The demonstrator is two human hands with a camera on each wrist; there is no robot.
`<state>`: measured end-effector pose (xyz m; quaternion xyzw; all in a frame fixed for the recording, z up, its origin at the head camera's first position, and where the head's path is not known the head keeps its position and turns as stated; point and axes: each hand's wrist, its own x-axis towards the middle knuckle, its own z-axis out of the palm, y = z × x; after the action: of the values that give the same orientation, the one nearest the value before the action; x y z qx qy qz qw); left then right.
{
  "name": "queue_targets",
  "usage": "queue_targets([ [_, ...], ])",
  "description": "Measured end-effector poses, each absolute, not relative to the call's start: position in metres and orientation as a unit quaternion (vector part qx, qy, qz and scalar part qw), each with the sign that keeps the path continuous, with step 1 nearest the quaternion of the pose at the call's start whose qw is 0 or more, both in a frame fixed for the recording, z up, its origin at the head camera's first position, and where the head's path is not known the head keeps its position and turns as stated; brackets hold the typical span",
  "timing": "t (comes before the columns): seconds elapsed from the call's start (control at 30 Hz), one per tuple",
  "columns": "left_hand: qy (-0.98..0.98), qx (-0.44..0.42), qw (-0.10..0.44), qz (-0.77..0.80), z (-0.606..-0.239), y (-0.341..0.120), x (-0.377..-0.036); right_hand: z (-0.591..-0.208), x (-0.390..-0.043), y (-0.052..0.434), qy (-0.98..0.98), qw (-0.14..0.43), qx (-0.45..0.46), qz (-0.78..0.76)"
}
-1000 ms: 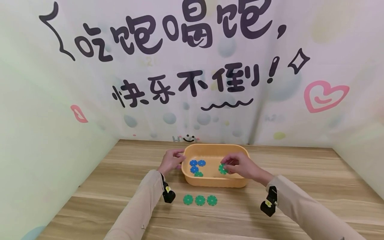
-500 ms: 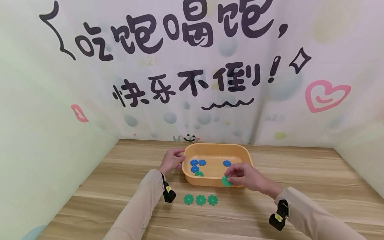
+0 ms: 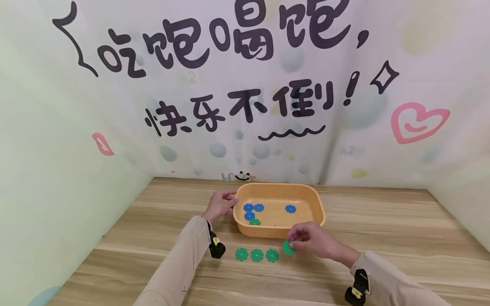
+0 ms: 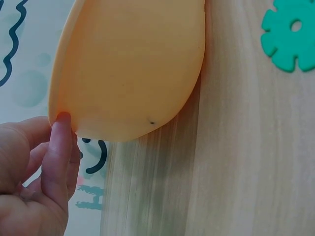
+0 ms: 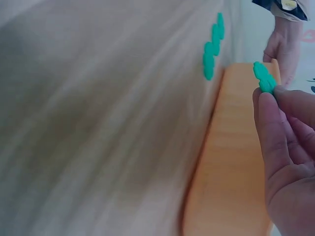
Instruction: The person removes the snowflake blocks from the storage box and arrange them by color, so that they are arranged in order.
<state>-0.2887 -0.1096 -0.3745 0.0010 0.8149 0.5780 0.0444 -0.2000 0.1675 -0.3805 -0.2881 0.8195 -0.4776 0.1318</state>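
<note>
Presently the right hand (image 3: 311, 241) pinches a green notched plastic disc (image 3: 288, 247) just beside the row of three green discs (image 3: 257, 255) on the wooden table (image 3: 383, 238), a placing step that calls for lowering it flat, while the left hand (image 3: 220, 205) grips the rim of the orange plastic tub (image 3: 317, 204).

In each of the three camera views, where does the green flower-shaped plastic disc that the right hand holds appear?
Head view: the green flower-shaped plastic disc is low, right of centre, pinched by the right hand, just right of the row of three green discs.
Left wrist view: not in it.
Right wrist view: the disc is upper right, at the fingertips.
Shared landmark: the orange plastic tub.
</note>
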Motion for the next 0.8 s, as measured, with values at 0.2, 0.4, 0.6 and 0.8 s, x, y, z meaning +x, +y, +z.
queue_targets([
  [0.2, 0.811, -0.003, 0.047, 0.583, -0.375, -0.108, -0.288, -0.391, -0.198, 0.167, 0.826, 0.144, -0.291, -0.46],
  [0.4, 0.813, -0.002, 0.047, 0.58, -0.374, -0.109, -0.289, -0.401, -0.201, 0.165, 0.837, 0.134, -0.282, -0.448],
  [0.6, 0.818, -0.003, 0.048, 0.573, -0.373, -0.11, -0.289, -0.407, -0.201, 0.161, 0.851, 0.112, -0.273, -0.433],
  [0.8, 0.819, -0.001, 0.047, 0.571, -0.374, -0.11, -0.289, -0.412, -0.199, 0.16, 0.867, 0.072, -0.268, -0.414],
])
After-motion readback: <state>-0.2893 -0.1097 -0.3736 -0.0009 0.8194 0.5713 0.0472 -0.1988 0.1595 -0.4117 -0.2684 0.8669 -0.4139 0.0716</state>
